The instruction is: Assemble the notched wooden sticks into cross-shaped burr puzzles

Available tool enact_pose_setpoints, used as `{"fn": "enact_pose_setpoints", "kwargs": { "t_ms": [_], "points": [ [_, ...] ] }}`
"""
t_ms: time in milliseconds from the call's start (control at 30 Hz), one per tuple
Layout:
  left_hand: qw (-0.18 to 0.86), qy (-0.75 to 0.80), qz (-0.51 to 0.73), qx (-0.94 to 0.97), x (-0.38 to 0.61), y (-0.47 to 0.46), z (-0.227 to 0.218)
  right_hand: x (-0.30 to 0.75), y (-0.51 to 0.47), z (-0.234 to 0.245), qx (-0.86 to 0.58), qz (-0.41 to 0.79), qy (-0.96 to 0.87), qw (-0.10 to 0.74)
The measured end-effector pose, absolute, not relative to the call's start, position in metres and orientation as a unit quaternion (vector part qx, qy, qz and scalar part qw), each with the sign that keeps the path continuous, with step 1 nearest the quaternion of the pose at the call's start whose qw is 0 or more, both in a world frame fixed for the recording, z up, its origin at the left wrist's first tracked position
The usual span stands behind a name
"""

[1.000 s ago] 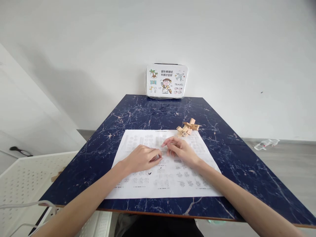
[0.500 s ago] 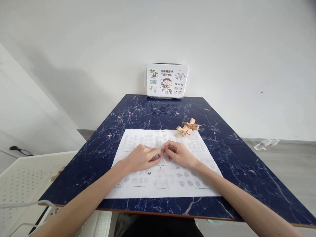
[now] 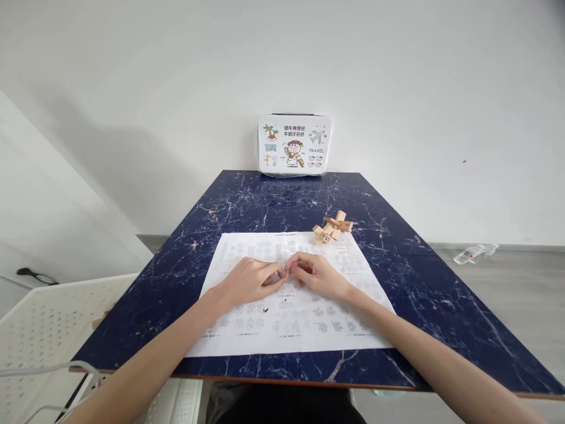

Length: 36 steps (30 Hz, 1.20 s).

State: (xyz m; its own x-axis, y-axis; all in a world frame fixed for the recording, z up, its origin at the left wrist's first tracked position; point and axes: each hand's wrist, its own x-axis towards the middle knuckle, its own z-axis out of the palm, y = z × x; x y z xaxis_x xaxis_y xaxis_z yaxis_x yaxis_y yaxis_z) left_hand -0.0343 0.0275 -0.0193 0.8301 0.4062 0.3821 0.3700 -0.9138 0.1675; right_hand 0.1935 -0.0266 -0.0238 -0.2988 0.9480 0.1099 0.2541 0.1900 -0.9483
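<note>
Over the middle of a printed paper sheet (image 3: 247, 344), my left hand (image 3: 256, 278) and my right hand (image 3: 316, 275) meet at the fingertips. Both have bent fingers, with thumb and index pressed close. Whether anything small is pinched there is hidden from me. Rows of small grey diagrams and lines of text cover the sheet, and two small dark marks show below my left hand. Just beyond my right hand, at the sheet's far right edge, several wooden puzzle pieces (image 3: 334, 227) lie locked or piled together; some carry dark printed characters.
The paper lies on a dark blue marbled table (image 3: 424, 318). A white cartoon-printed case (image 3: 295, 146) stands against the wall at the table's far edge. Left of the table is a white perforated surface (image 3: 53, 318) with a cable (image 3: 48, 370). A clear plastic bottle (image 3: 475, 254) lies on the floor at right.
The whole view has shifted slightly. My hands stay together over the sheet with only a small movement of the fingers, and the wooden pieces rest where they were.
</note>
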Motion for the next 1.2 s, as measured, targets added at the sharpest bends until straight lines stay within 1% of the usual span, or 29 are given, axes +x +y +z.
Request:
{"fn": "enact_pose_setpoints", "kwargs": {
  "t_ms": [400, 1000, 1100, 1200],
  "points": [
    [0.062, 0.192, 0.223, 0.954, -0.032, 0.029, -0.018, 0.194, -0.024, -0.026, -0.441, 0.447, -0.670, 0.396],
    [0.089, 0.216, 0.201, 0.951, -0.035, 0.037, -0.018, 0.197, -0.022, -0.028, -0.431, 0.430, -0.679, 0.411],
    [0.082, 0.228, 0.200, 0.949, -0.037, 0.040, -0.017, 0.205, -0.021, -0.025, -0.445, 0.377, -0.679, 0.445],
    [0.077, 0.240, 0.205, 0.946, -0.041, 0.044, -0.017, 0.221, -0.015, -0.024, -0.477, 0.226, -0.675, 0.516]
  ]
}}
